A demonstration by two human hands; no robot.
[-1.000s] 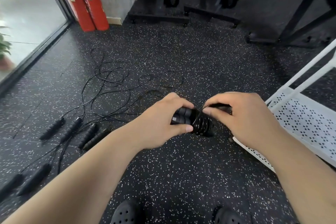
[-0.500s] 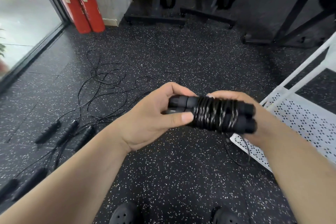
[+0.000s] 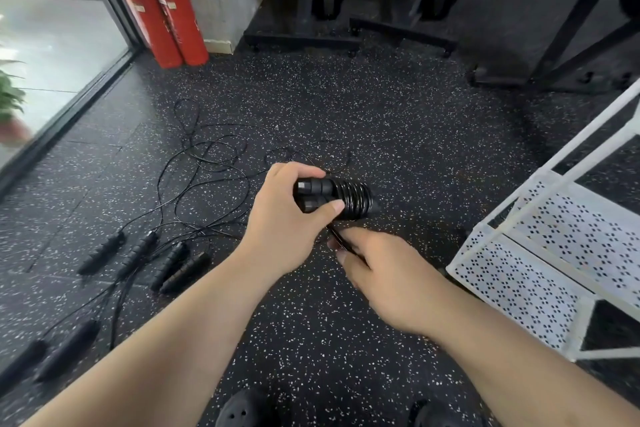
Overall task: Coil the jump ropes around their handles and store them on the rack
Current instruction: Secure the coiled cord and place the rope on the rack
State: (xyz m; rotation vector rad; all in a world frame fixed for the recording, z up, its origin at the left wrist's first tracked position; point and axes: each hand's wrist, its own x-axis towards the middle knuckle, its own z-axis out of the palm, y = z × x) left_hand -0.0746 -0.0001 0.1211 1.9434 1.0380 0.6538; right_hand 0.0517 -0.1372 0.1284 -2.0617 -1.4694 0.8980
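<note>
Left hand (image 3: 284, 218) grips the paired handles (image 3: 313, 192) above the floor, long axis lying left to right, coiled end pointing towards the white rack (image 3: 519, 274). Right hand (image 3: 391, 281), fingers curled, pinches the loose rope tail (image 3: 337, 236) just below the bundle.

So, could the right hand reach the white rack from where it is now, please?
Probably yes: only bare floor lies between the right hand and the white rack, though its fingers pinch the rope end.

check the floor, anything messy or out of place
Loose jump ropes lie tangled on the floor at left, handles scattered. The left hand grips a coiled rope; the right hand pinches its tail. No damage visible.
</note>
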